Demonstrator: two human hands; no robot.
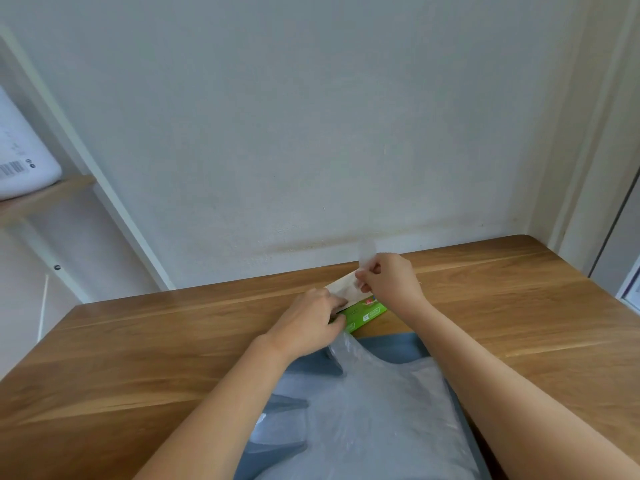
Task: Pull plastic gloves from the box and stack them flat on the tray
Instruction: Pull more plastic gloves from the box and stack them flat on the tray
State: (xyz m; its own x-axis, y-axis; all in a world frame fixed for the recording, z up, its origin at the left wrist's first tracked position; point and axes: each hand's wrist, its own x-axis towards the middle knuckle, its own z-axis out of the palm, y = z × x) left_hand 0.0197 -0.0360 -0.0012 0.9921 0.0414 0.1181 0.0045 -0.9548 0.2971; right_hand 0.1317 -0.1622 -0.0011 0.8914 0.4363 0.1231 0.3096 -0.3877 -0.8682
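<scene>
You are gripping the box (pixel 363 315) against the worktop (pixel 173 341) with your left hand (pixel 311 320), probably to anchor it, while your right hand (pixel 391 282), just above the box, is pinching a glove (pixel 367 252) upward; the tray (pixel 398 344) of stacked gloves (pixel 381 410) is lying just nearside of the box.

White wall (pixel 311 116), wooden table (pixel 138 341), side shelf (pixel 45 197)

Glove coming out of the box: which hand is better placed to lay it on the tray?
Right. The right hand pinches the glove above the green box; the left hand is busy holding that box steady.
</scene>
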